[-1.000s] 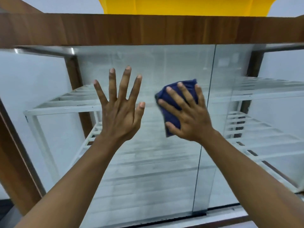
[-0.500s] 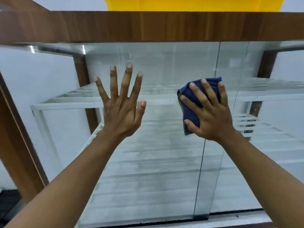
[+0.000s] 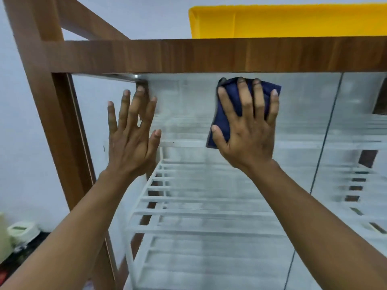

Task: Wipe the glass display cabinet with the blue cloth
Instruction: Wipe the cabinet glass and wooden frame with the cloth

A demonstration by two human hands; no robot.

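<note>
The glass display cabinet (image 3: 209,206) fills the head view, with a brown wooden frame and white wire shelves behind a hazy glass front. My right hand (image 3: 249,130) presses a folded dark blue cloth (image 3: 222,114) flat against the glass just under the wooden top rail, fingers spread straight over it. My left hand (image 3: 132,139) lies flat on the glass to the left, fingers spread and pointing up, near the upper left corner of the pane. A vertical seam (image 3: 320,164) between two panes runs right of the cloth.
A yellow bin (image 3: 293,21) sits on the cabinet's wooden top (image 3: 209,55). The slanted wooden side post (image 3: 52,101) stands at the left. At the lower left, pale containers (image 3: 21,231) rest on a dark surface beside a white wall.
My right hand has slid the cloth up the glass to just under the top rail. The view has swung so the cabinet's left post and the yellow bin show more.
</note>
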